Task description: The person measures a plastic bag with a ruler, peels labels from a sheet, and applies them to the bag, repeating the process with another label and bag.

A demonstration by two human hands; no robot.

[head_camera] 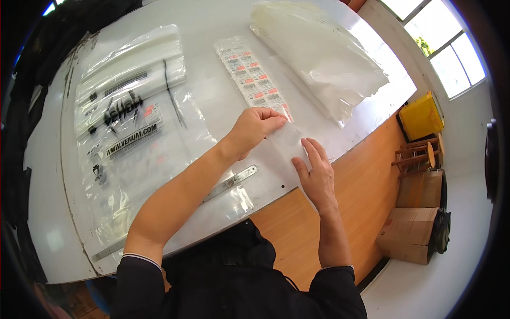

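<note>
My left hand (261,129) pinches the upper end of a translucent strip (293,135), which looks like label backing, between thumb and forefinger. At the strip's right edge is my right hand (316,171), thumb and fingers apart; whether it grips the strip is hidden. The strip's lower part runs behind that hand and past the table edge. Just beyond my left hand lies a sheet of red-and-white barcode labels (257,81). Clear plastic bags with black Venum print (131,115) are stacked left of my hands. A metal ruler (233,183) lies partly behind my left forearm.
A large translucent plastic bag (318,60) lies at the far right of the white table (207,18). Another ruler (107,251) is by the near left edge. Beyond the table, on the right, are a yellow container (421,116), wooden stools (416,157) and cardboard boxes (408,233).
</note>
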